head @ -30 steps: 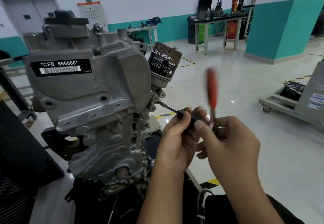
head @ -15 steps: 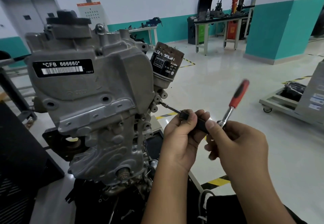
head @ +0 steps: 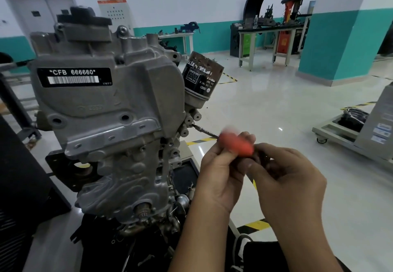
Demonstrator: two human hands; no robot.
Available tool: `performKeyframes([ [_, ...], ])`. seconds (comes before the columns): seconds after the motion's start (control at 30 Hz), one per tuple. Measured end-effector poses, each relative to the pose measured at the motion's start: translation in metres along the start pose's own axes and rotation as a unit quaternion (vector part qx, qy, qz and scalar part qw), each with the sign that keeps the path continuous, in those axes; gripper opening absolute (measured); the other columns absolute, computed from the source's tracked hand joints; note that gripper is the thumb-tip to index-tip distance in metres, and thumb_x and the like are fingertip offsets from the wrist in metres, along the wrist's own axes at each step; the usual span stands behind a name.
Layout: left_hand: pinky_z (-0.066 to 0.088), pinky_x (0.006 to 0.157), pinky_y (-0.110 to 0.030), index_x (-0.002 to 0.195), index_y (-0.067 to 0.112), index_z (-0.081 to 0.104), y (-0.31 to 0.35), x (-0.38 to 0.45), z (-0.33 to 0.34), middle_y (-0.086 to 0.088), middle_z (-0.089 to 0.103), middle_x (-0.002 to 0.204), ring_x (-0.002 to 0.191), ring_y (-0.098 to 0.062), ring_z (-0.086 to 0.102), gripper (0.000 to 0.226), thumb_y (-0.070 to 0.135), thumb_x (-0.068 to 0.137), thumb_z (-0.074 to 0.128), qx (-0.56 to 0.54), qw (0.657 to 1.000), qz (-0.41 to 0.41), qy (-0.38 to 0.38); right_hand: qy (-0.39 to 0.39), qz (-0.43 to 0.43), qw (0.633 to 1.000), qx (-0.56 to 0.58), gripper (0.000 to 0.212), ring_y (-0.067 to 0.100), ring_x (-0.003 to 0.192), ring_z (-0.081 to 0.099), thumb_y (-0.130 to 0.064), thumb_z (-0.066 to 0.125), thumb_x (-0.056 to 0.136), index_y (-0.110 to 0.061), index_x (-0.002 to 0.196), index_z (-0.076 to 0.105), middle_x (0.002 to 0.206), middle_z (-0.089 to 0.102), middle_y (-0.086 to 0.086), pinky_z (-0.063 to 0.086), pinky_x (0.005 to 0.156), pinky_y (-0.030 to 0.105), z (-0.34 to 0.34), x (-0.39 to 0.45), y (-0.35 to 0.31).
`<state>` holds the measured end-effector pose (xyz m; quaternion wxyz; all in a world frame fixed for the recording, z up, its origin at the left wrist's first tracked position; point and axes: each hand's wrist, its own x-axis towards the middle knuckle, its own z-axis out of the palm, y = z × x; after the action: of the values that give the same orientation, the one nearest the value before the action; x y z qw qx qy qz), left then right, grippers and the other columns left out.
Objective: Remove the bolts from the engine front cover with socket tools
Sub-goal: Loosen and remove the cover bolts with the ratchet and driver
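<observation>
The grey engine front cover [head: 110,110] fills the left of the view, with a black label reading CFB 666660. A thin socket extension bar [head: 205,131] runs from a bolt boss on the cover's right edge towards my hands. My left hand [head: 221,171] curls its fingers round the near end of the bar. My right hand [head: 285,178] grips the ratchet head just behind it. The ratchet's red handle [head: 236,143] is blurred and lies across the top of my left fingers, pointing towards me and to the left.
A black oil filter [head: 201,78] sticks up at the cover's upper right, just above the bar. The crank end [head: 143,210] shows low on the cover. A wheeled cart [head: 348,135] stands at the right, workbenches [head: 268,31] at the back.
The red ratchet handle has swung from upright, over to the right, then down and round across my left fingers. Both hands keep their hold and the bar stays on the same bolt.
</observation>
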<state>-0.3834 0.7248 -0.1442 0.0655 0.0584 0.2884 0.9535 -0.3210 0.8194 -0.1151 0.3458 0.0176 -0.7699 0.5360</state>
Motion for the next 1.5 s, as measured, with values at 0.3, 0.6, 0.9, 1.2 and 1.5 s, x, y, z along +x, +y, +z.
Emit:
performKeyframes([
  [0.3, 0.06, 0.075, -0.031, 0.108, 0.001, 0.06, 0.002, -0.005, -0.003, -0.02, 0.069, 0.114, 0.096, -0.026, 0.072, 0.027, 0.016, 0.086, 0.066, 0.015, 1.0, -0.015, 0.012, -0.016, 0.068, 0.996, 0.058, 0.029, 0.004, 0.051, 0.066, -0.02, 0.083, 0.083, -0.042, 0.069, 0.071, 0.059, 0.069, -0.011, 0.047, 0.053, 0.011, -0.002, 0.0, -0.001],
  [0.6, 0.06, 0.08, -0.036, 0.11, 0.002, 0.061, -0.001, -0.004, -0.003, -0.022, 0.068, 0.116, 0.098, -0.03, 0.07, 0.028, 0.018, 0.088, 0.066, -0.026, 0.999, -0.01, 0.017, -0.012, 0.067, 0.995, 0.073, 0.014, 0.014, 0.054, 0.068, -0.028, 0.084, 0.081, -0.04, 0.08, 0.076, 0.059, 0.069, -0.008, 0.056, 0.056, 0.024, 0.001, -0.001, 0.003],
  [0.9, 0.06, 0.08, -0.034, 0.114, 0.002, 0.057, -0.004, -0.001, -0.001, -0.018, 0.071, 0.109, 0.094, -0.026, 0.072, 0.038, 0.025, 0.085, 0.069, -0.022, 0.999, 0.009, 0.023, 0.017, 0.05, 0.995, 0.081, 0.021, 0.009, 0.061, 0.069, -0.023, 0.086, 0.073, -0.041, 0.077, 0.075, 0.064, 0.07, -0.01, 0.054, 0.063, 0.018, 0.001, -0.002, 0.005],
  [1.2, 0.053, 0.098, -0.04, 0.114, 0.002, 0.06, -0.007, -0.001, 0.002, -0.017, 0.068, 0.106, 0.098, -0.027, 0.068, 0.052, 0.02, 0.073, 0.085, 0.0, 0.999, -0.008, 0.04, 0.032, 0.027, 0.997, 0.068, 0.047, 0.001, 0.071, 0.069, -0.012, 0.09, 0.07, -0.053, 0.082, 0.07, 0.075, 0.073, -0.019, 0.049, 0.069, 0.007, 0.002, -0.004, 0.004],
  [1.5, 0.059, 0.087, -0.036, 0.116, -0.003, 0.062, -0.008, 0.003, -0.003, -0.018, 0.069, 0.105, 0.091, -0.026, 0.07, 0.035, 0.02, 0.09, 0.069, 0.008, 0.998, -0.014, 0.057, 0.027, 0.028, 0.998, 0.045, 0.035, 0.006, 0.073, 0.068, -0.016, 0.085, 0.078, -0.048, 0.081, 0.072, 0.081, 0.071, -0.02, 0.046, 0.066, 0.008, 0.002, -0.003, 0.008],
])
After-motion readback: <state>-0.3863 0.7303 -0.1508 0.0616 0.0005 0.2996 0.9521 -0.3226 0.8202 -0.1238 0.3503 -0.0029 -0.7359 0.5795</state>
